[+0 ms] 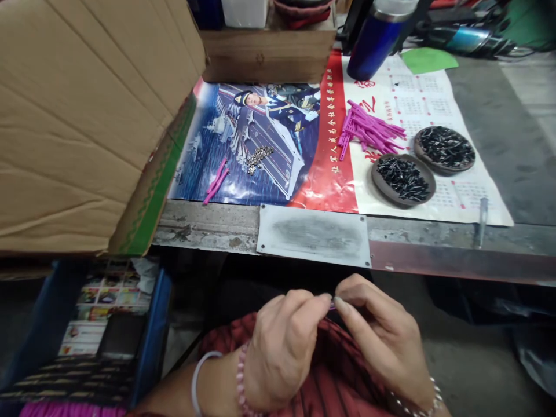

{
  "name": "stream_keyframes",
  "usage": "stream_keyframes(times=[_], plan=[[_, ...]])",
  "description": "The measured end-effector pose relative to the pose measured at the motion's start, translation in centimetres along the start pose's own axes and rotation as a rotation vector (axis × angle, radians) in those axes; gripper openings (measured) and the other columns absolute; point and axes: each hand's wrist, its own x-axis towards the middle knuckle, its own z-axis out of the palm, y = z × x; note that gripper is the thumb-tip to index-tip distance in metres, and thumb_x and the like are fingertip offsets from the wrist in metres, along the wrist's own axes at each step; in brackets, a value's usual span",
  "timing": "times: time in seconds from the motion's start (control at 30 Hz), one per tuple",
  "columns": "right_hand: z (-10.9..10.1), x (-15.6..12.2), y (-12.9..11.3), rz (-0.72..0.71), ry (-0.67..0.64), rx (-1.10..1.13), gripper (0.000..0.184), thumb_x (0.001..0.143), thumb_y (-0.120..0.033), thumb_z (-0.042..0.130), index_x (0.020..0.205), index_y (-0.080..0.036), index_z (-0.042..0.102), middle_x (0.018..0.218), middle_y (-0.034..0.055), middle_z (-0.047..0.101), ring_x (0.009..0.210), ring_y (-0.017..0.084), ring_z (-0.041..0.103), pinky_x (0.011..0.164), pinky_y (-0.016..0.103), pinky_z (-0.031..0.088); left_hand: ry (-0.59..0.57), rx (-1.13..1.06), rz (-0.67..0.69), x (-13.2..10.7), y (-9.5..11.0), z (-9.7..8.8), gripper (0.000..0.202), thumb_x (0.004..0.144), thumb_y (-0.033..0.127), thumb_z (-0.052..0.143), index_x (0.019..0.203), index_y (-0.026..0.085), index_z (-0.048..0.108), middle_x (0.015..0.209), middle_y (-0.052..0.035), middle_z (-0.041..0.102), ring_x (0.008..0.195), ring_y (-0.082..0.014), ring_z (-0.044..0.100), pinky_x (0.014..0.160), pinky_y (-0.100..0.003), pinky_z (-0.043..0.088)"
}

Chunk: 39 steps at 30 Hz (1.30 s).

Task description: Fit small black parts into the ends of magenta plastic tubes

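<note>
Above my lap, my left hand (286, 344) is closed in a pinch on a thin magenta stick (332, 304). Only a short bit of the stick shows at the fingertips; the rest is hidden by the hand. My right hand (384, 341) meets it there, thumb and forefinger pinched at the stick's end. Whatever those fingers hold is too small to make out. On the bench ahead lie a few magenta sticks with dark spots (216, 182), beside a cluster of tiny metal pieces (259, 158). Farther right is a pile of magenta sticks (369, 128).
Two shallow bowls, a near one (380, 188) and a far one (452, 169), hold small black pins. A cardboard box (87, 116) stands at left above a blue crate (150, 341). A blue tumbler (369, 49) and a clear tube (482, 223) stand on the bench.
</note>
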Motion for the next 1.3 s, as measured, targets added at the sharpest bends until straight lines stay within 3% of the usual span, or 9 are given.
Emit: stream_keyframes(times=[0.27,0.43,0.57,0.7,0.77,0.87,0.97,1.17,1.3], plan=[[0.7,-0.1,-0.1,0.090,0.019,0.118,0.021,0.098,-0.017,0.056,0.078,-0.021,0.056,0.075,-0.0022,0.054,0.067,0.010,0.053,0.061,0.019,0.044,0.010,0.005,-0.047,0.3,0.2,-0.1,0.043,0.090,-0.005,0.057,0.130,0.008,0.050,0.095,-0.0094,0.070,0.084,-0.0179,0.068,0.075,-0.029,0.057],[1.7,-0.3,0.9,0.152,0.070,0.298,0.020,0.102,-0.027,0.053,0.084,-0.023,0.060,0.079,-0.0019,0.056,0.066,0.010,0.054,0.060,0.018,0.047,-0.111,-0.212,-0.261,0.8,-0.2,-0.7,0.028,0.096,0.004,0.053,0.121,0.015,0.060,0.098,-0.0076,0.065,0.084,-0.0151,0.067,0.074,-0.024,0.055],[3.2,-0.2,1.5,0.154,0.071,0.288,0.014,0.095,-0.031,0.065,0.085,-0.022,0.061,0.080,-0.0014,0.060,0.069,0.011,0.058,0.062,0.020,0.048,-0.148,-0.463,-0.427,1.2,-1.0,-0.9,0.024,0.095,0.004,0.051,0.108,0.018,0.066,0.094,-0.0050,0.062,0.083,-0.0137,0.065,0.072,-0.022,0.053],[4.9,0.0,2.0,0.130,0.075,0.234,0.039,0.103,-0.037,0.049,0.068,-0.020,0.052,0.064,-0.0024,0.050,0.055,0.010,0.047,0.053,0.022,0.039,-0.127,-0.582,-0.565,1.6,-0.9,-0.5,0.019,0.094,0.005,0.053,0.094,0.018,0.066,0.089,-0.0027,0.060,0.078,-0.0126,0.063,0.066,-0.020,0.052],[5.5,0.2,2.5,0.218,0.048,0.294,0.054,0.105,-0.048,0.039,0.060,-0.020,0.045,0.055,-0.0036,0.041,0.048,0.009,0.039,0.047,0.023,0.033,-0.135,-0.597,-0.593,1.7,-0.9,-0.5,0.016,0.095,0.007,0.054,0.090,0.018,0.065,0.088,-0.0022,0.059,0.077,-0.0124,0.063,0.064,-0.020,0.051],[5.6,0.6,3.4,0.395,-0.114,0.477,0.070,0.103,-0.066,0.022,0.055,-0.020,0.046,0.048,-0.0030,0.039,0.043,0.009,0.037,0.044,0.024,0.031,-0.189,-0.535,-0.506,2.3,-1.8,-1.3,0.017,0.097,0.008,0.054,0.097,0.019,0.066,0.090,-0.0026,0.060,0.078,-0.0123,0.063,0.066,-0.021,0.051],[4.8,0.8,4.4,0.370,-0.230,0.562,0.074,0.098,-0.073,0.018,0.059,-0.020,0.050,0.055,-0.0007,0.047,0.046,0.010,0.043,0.046,0.024,0.034,-0.245,-0.298,-0.274,4.0,-4.4,-2.9,0.022,0.098,0.006,0.052,0.110,0.020,0.066,0.093,-0.0039,0.061,0.085,-0.0139,0.063,0.074,-0.024,0.051],[3.7,-0.1,6.3,0.276,-0.247,0.298,0.055,0.100,-0.061,0.040,0.064,-0.020,0.045,0.060,-0.0038,0.046,0.056,0.011,0.043,0.053,0.023,0.035,-0.413,0.309,0.006,8.2,-9.9,-6.1,0.026,0.098,0.005,0.046,0.108,0.019,0.065,0.097,-0.0064,0.066,0.093,-0.0207,0.063,0.079,-0.034,0.045],[4.1,-0.3,6.9,0.240,-0.236,0.255,0.050,0.100,-0.054,0.045,0.064,-0.020,0.043,0.062,-0.0044,0.047,0.059,0.011,0.042,0.054,0.023,0.034,-0.520,0.307,0.065,9.5,-10.0,-5.0,0.027,0.096,0.003,0.044,0.104,0.018,0.065,0.093,-0.0058,0.065,0.089,-0.0210,0.060,0.076,-0.034,0.042]])
